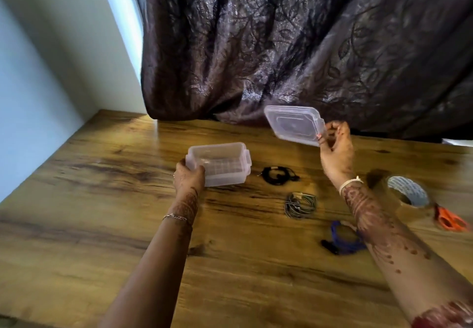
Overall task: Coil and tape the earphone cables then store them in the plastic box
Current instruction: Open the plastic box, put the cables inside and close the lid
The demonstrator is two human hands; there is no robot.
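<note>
Storing step, I judge: left hand (189,178) grips the clear, open plastic box (218,163) on the table (102,199), right hand (335,146) pinches its lid (294,124) aloft, and black coil (279,174), grey coil (300,204) and blue coil (343,238) lie to the box's right, so next the lid must be set down to free that hand.

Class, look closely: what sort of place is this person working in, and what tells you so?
Probably a room in a home: a wood-grain table stands against a pale wall, a dark leaf-patterned curtain hangs down to it, and a tape roll and orange scissors lie on it.
</note>
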